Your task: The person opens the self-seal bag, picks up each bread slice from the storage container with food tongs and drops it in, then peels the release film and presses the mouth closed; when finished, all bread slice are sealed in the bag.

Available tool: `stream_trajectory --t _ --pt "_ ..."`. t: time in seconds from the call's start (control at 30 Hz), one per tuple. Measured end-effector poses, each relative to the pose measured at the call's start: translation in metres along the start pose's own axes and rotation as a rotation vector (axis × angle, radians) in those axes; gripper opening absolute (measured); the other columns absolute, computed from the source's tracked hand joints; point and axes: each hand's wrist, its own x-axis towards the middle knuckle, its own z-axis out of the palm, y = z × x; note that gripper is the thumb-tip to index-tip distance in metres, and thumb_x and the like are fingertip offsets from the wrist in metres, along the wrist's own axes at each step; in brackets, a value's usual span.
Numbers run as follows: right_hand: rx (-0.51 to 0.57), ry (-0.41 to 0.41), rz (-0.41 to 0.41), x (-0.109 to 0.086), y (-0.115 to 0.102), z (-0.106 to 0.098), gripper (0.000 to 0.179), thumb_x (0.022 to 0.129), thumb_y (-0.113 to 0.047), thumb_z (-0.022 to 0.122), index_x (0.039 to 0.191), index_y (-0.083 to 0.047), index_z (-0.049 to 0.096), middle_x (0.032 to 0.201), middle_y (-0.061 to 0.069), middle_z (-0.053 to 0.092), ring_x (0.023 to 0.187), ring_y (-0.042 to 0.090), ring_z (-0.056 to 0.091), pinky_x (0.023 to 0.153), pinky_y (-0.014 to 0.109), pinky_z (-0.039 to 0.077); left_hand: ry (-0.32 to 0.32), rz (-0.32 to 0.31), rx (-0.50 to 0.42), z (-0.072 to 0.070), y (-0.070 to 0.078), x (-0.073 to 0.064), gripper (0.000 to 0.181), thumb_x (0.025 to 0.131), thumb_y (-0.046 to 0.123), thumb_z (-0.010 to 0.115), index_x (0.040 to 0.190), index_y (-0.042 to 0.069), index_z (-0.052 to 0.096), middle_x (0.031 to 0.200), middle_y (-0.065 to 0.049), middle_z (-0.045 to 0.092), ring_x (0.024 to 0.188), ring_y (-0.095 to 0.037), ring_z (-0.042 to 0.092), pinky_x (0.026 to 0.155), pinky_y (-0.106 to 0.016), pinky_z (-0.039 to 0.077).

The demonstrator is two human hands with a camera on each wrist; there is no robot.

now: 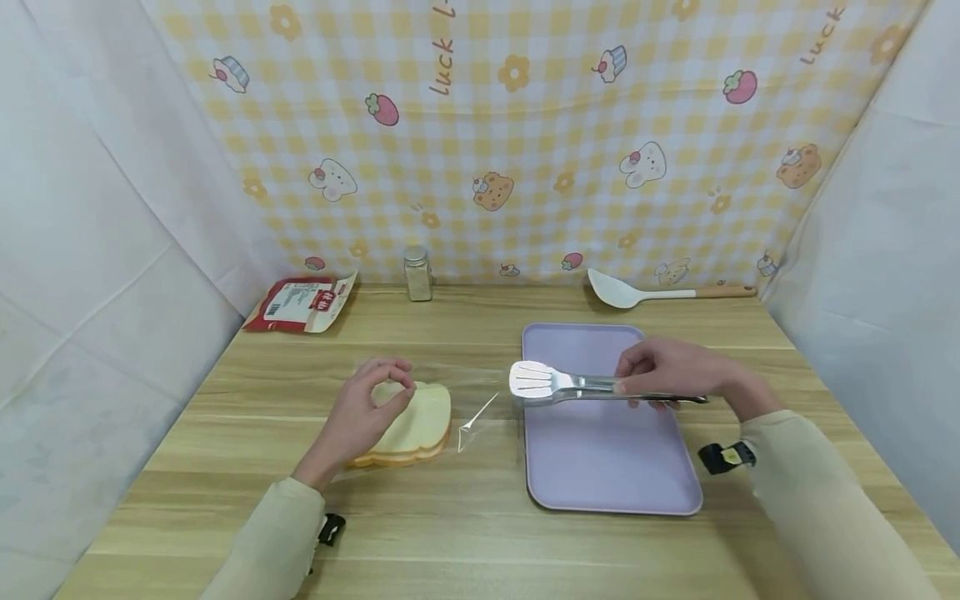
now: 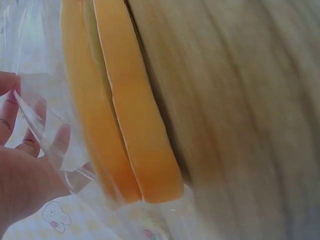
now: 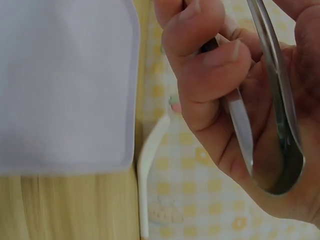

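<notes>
- Your left hand pinches the edge of a clear bag between thumb and forefinger, the other fingers spread loosely behind the film.
- The bread slices lie stacked on the wooden table, left of centre, with the clear film about them; your left hand covers part of the top slice.
- Your right hand grips the metal tongs by their arms, fingers wrapped round one arm, the slotted head pointing left toward the bread.
- The tongs cross above the purple tray, their heads past its left rim and near the bag's right end; together with your hand they hide part of the tray from the head camera.
- The film is so transparent that its outline is hard to follow; it seems to reach close to the tray's left edge.
- Along the back, well apart from your hands, you have a red-and-white packet at the left, a small jar beside it, and a white ladle with a wooden handle behind the tray, before the checked cloth.
- Your left wrist view alone shows the crusts of two slices edge-on and the film's edge caught at your fingertips.
- Your right wrist view alone shows the tongs' bent end against your palm.
</notes>
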Motion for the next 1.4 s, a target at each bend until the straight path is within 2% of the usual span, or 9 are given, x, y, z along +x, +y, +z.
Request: stream_trajectory --t 0.2,0.4,0.5,0.67,0.83,1.03,1.17,1.27,1.4 --pt "0.050 0.173 0.056 -0.034 0.027 -0.016 0.030 0.104 -0.027 0.069 0.114 0.001 0.068 0.083 0.013 0.071 0.055 0.014 0.057 0.049 0.034 0.050 -0.014 -0.001 0.015 0.000 0.000 0.001 0.004 0.099 0.009 0.071 0.102 0.008 0.072 0.135 -0.016 0.066 0.134 -0.035 0.056 0.113 -0.064 0.039" --pt "0.007 0.325 0.131 -0.069 0.056 -0.022 0.055 0.106 -0.032 0.065 0.147 0.003 0.053 0.089 0.011 0.070 0.060 0.019 0.060 0.045 0.032 0.044 -0.033 0.005 0.036 0.001 -0.001 0.001 0.003 0.099 0.011 0.070 0.101 0.010 0.073 0.135 -0.016 0.066 0.134 -0.036 0.057 0.113 -0.064 0.040" --pt "-0.005 0.382 0.140 -0.085 0.069 -0.019 0.062 0.107 -0.034 0.063 0.154 0.002 0.046 0.088 0.013 0.068 0.060 0.021 0.059 0.043 0.033 0.042 -0.047 0.003 0.038 0.003 0.000 0.001 0.003 0.099 0.012 0.070 0.101 0.010 0.073 0.135 -0.014 0.066 0.133 -0.036 0.057 0.113 -0.064 0.041" --pt "0.035 0.474 0.125 -0.103 0.087 -0.012 0.056 0.111 -0.028 0.057 0.153 0.007 0.045 0.092 0.013 0.065 0.068 0.024 0.061 0.055 0.035 0.052 -0.058 0.002 0.035 0.004 0.002 0.002 0.005 0.098 0.009 0.072 0.103 0.009 0.073 0.132 -0.013 0.066 0.131 -0.037 0.058 0.112 -0.064 0.043" --pt "0.060 0.534 0.241 -0.114 0.104 -0.004 0.067 0.111 -0.034 0.057 0.153 0.014 0.035 0.108 0.018 0.066 0.082 0.017 0.069 0.070 0.036 0.061 -0.061 0.007 0.041 0.004 0.002 0.003 0.004 0.099 0.010 0.072 0.103 0.009 0.073 0.132 -0.014 0.067 0.130 -0.037 0.059 0.112 -0.065 0.042" --pt "0.040 0.573 0.374 -0.122 0.116 0.004 0.086 0.107 -0.048 0.058 0.152 0.020 0.030 0.119 0.033 0.068 0.082 0.019 0.073 0.067 0.036 0.056 -0.066 0.003 0.068 0.003 0.004 0.002 0.005 0.099 0.010 0.072 0.103 0.010 0.073 0.132 -0.014 0.067 0.130 -0.037 0.059 0.111 -0.064 0.043" --pt "-0.028 0.588 0.442 -0.123 0.120 0.007 0.094 0.105 -0.054 0.059 0.149 0.025 0.031 0.131 0.044 0.057 0.090 0.026 0.069 0.067 0.033 0.053 -0.066 0.022 0.099 0.005 0.004 0.003 0.005 0.097 0.011 0.073 0.102 0.011 0.074 0.131 -0.012 0.068 0.130 -0.037 0.060 0.110 -0.063 0.044" --pt "-0.100 0.604 0.473 -0.123 0.124 0.008 0.095 0.103 -0.055 0.060 0.144 0.026 0.035 0.132 0.048 0.053 0.096 0.034 0.065 0.067 0.033 0.050 -0.069 0.044 0.119 0.005 0.003 0.003 0.005 0.097 0.012 0.073 0.102 0.011 0.073 0.128 -0.011 0.069 0.128 -0.037 0.061 0.109 -0.063 0.046" --pt "-0.170 0.619 0.498 -0.121 0.128 0.012 0.093 0.101 -0.055 0.063 0.138 0.026 0.040 0.123 0.047 0.057 0.092 0.040 0.063 0.063 0.033 0.048 -0.091 0.048 0.139 0.006 0.003 0.002 0.004 0.098 0.015 0.073 0.101 0.012 0.072 0.128 -0.010 0.069 0.129 -0.037 0.061 0.107 -0.063 0.046"
